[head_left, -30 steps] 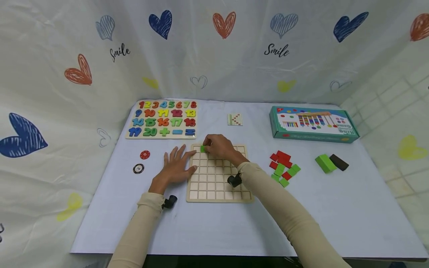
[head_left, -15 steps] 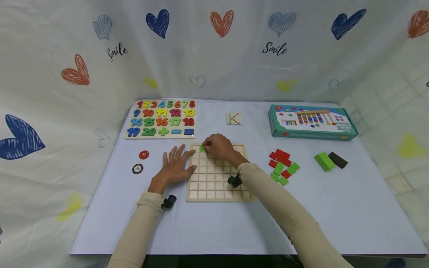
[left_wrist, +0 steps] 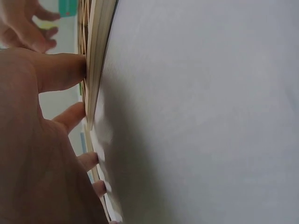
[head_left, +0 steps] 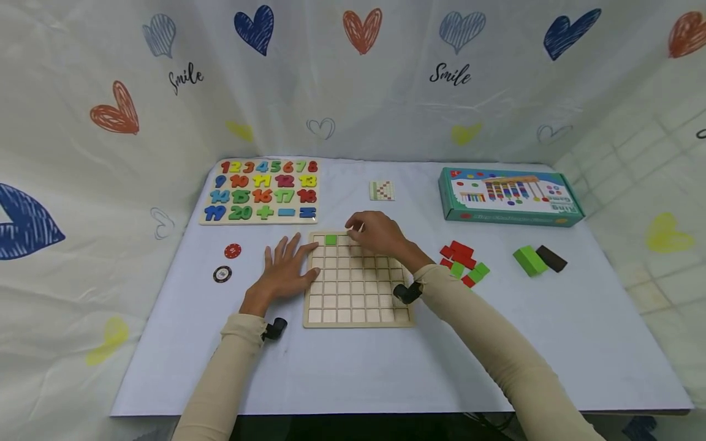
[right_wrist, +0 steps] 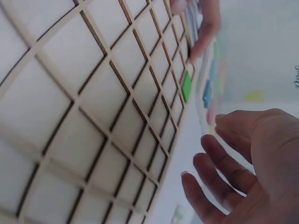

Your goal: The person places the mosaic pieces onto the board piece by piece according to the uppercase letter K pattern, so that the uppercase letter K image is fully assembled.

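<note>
A wooden grid board [head_left: 358, 300] lies flat in front of the person. One green tile [head_left: 331, 240] sits in a cell of its far row, second from the left. The left hand [head_left: 285, 269] has its fingers spread; thumb and index finger touch the board's left edge, as the left wrist view also shows. Over the far edge, to the right of the green tile, hovers the right hand [head_left: 380, 234]. Its fingers are loosely bent with nothing between them, and the right wrist view shows them apart from the board.
Loose red tiles [head_left: 462, 254] and green tiles [head_left: 478, 271] lie right of the board. Farther right are a green block [head_left: 530, 261] and a dark block [head_left: 551, 258]. A number puzzle [head_left: 261, 191], pattern card [head_left: 382, 190] and boxed toy [head_left: 510, 196] stand behind. Two round chips [head_left: 233, 251] lie left.
The right hand has let go of the green tile, lifted and moved right, leaving the tile in its cell. The left hand keeps its place on the board's edge.
</note>
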Action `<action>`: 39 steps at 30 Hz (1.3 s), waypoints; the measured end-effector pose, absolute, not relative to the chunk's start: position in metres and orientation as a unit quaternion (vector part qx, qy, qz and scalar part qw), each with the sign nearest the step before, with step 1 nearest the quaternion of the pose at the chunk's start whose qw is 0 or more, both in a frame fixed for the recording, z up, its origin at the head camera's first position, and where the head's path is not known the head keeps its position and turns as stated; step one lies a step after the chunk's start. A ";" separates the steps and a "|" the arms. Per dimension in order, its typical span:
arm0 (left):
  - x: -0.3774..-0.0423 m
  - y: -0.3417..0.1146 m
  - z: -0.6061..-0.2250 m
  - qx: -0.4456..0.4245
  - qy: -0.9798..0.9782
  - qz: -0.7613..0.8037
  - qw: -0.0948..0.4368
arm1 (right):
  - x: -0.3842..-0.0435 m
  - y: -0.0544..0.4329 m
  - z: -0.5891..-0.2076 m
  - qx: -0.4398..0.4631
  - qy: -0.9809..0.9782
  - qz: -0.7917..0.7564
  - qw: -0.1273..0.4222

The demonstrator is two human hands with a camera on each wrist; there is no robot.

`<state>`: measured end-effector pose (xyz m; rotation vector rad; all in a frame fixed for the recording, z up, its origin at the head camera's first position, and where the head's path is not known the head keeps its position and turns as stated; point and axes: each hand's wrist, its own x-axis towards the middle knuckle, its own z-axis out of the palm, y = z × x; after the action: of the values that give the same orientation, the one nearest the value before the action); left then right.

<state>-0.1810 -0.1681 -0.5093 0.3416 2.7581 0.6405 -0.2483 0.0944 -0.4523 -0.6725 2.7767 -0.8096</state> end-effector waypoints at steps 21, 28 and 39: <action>-0.182 -0.167 -0.499 0.116 0.955 0.211 0.172 | -0.200 0.290 -0.416 -0.082 0.958 -0.171 0.213; -0.186 -0.173 -0.493 0.125 0.955 0.206 0.173 | -0.191 0.326 -0.423 -0.046 0.952 -0.124 0.276; -0.190 -0.185 -0.492 0.147 0.946 0.223 0.185 | -0.189 0.330 -0.429 -0.024 0.947 -0.155 0.280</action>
<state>-0.1903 -0.1855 -0.4918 0.4152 2.6660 0.6273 -0.1890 0.3303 -0.4288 -0.0648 2.5399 -0.4162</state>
